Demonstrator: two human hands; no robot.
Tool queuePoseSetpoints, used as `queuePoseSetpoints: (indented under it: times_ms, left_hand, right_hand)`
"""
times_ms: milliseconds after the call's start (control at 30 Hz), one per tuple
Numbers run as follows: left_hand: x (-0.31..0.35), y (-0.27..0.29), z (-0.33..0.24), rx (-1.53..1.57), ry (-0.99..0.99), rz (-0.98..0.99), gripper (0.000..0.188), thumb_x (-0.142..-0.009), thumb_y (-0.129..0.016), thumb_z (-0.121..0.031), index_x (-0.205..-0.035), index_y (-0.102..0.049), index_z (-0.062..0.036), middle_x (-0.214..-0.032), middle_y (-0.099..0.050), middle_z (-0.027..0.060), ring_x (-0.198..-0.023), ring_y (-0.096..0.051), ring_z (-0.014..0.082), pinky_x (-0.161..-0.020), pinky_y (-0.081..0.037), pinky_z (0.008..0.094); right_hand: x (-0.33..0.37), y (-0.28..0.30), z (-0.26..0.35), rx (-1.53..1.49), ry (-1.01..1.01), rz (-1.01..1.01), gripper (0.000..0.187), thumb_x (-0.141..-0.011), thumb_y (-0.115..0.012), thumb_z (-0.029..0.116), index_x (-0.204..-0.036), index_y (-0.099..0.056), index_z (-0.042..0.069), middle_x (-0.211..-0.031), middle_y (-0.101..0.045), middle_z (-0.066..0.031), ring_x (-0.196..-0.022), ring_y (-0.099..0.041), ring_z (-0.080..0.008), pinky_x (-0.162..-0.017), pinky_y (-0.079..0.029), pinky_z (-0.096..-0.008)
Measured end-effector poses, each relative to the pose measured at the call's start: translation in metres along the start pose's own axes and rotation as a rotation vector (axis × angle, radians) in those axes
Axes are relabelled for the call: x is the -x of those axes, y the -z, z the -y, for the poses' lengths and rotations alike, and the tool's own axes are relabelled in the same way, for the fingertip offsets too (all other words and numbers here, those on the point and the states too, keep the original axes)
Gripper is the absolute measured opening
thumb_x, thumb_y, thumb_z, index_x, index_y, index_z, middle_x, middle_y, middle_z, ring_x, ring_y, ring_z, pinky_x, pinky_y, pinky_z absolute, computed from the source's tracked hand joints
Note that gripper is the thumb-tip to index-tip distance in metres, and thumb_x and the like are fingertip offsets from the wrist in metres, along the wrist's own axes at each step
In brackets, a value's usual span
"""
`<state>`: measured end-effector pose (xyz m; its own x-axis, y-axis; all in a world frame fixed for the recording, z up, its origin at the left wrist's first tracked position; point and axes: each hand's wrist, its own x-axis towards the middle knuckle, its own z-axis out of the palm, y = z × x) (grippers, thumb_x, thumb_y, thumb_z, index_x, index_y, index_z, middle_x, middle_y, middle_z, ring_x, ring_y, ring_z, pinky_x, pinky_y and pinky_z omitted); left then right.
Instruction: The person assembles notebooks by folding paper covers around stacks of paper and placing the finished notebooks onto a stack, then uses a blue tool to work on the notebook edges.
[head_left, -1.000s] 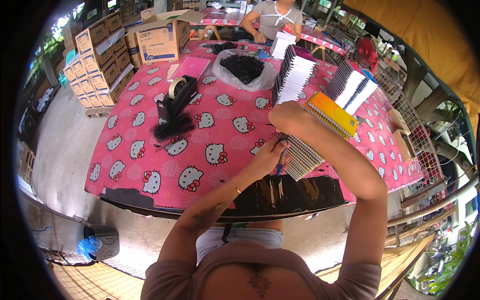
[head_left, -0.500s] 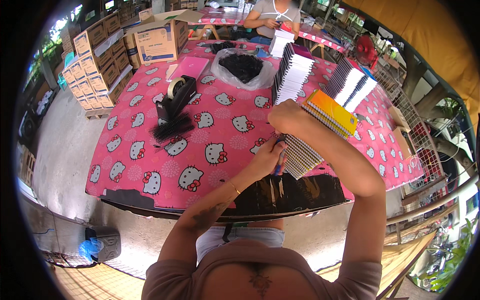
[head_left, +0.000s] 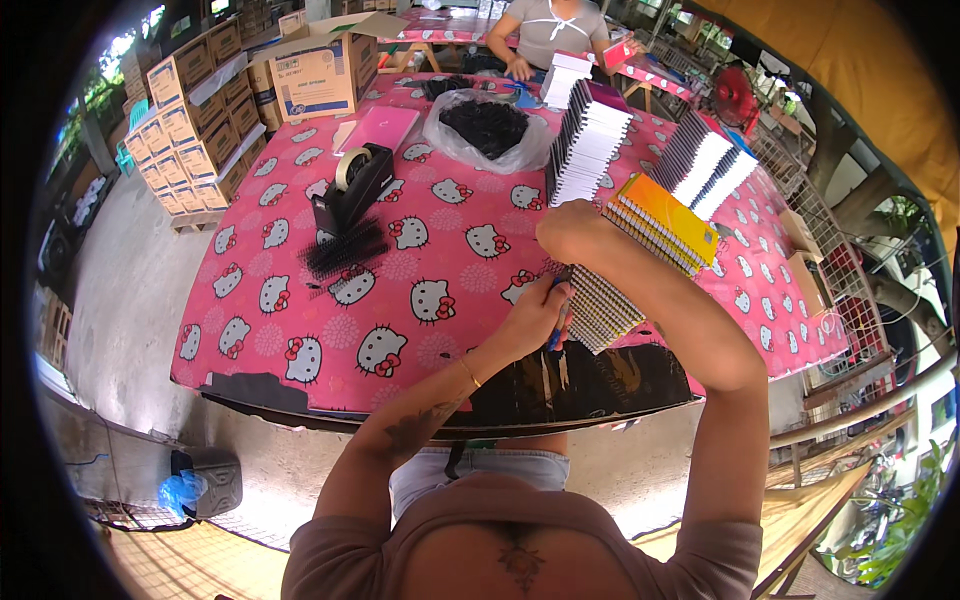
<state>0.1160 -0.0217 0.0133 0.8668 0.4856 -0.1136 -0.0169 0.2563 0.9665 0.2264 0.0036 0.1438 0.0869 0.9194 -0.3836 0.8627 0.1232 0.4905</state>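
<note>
My left hand [head_left: 538, 318] is closed around blue-handled pliers [head_left: 557, 335], their jaws pointing up toward my other hand. Just above, my right hand [head_left: 576, 232] is bent down with its fingers curled at the left ends of the spiral-bound notebooks [head_left: 603, 308]. What those fingers grip is hidden behind the hand. The notebooks lie in a slanting stack, coils facing me, and my right forearm crosses over them. A yellow-orange cover [head_left: 672, 222] tops the pile's far side.
Tall notebook stacks [head_left: 590, 145] stand beyond my hands. A bag of black coils [head_left: 485, 130], a tape dispenser [head_left: 352, 190] and loose black coils [head_left: 343, 250] lie on the pink patterned table [head_left: 400, 300]. Cartons [head_left: 318, 80] stand far left. A co-worker [head_left: 560, 35] is across the table.
My hands stay almost where they were, pliers still held. Across the table, the co-worker has spread their hands apart, one resting on the table, the other moving a red notebook to the right.
</note>
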Motion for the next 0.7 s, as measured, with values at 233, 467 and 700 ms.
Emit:
queuePoseSetpoints:
  times_ms: [233, 467, 700]
  left_hand:
    - [0.005, -0.001, 0.013, 0.152, 0.038, -0.037, 0.031, -0.106, -0.044, -0.03, -0.121, -0.048, -0.0028, -0.092, -0.066, 0.0144, -0.073, -0.072, 0.0272, -0.058, -0.061, 0.0398]
    - [-0.007, 0.006, 0.014, 0.031, -0.032, 0.028, 0.033, -0.106, -0.046, -0.031, -0.123, -0.047, -0.0026, -0.093, -0.066, 0.0148, -0.074, -0.072, 0.0275, -0.058, -0.061, 0.0398]
    - [0.008, 0.0, 0.016, 0.162, 0.066, -0.055, 0.029, -0.106, -0.043, -0.029, -0.12, -0.048, -0.0037, -0.083, -0.061, 0.0093, -0.063, -0.066, 0.0219, -0.057, -0.06, 0.0359]
  right_hand:
    - [-0.003, -0.002, 0.006, -0.027, 0.031, -0.025, 0.021, -0.086, -0.064, 0.013, -0.101, -0.077, 0.009, -0.108, -0.075, -0.0097, -0.103, -0.071, -0.0267, -0.08, -0.057, -0.0394]
    - [-0.003, -0.006, 0.002, -0.042, 0.049, 0.002, 0.022, -0.085, -0.064, 0.012, -0.102, -0.077, 0.007, -0.109, -0.074, -0.0113, -0.102, -0.071, -0.0271, -0.08, -0.057, -0.0402]
    - [0.0, -0.004, 0.005, -0.057, 0.106, -0.022, 0.022, -0.085, -0.063, 0.011, -0.101, -0.076, 0.006, -0.108, -0.074, -0.0128, -0.102, -0.071, -0.029, -0.08, -0.058, -0.0417]
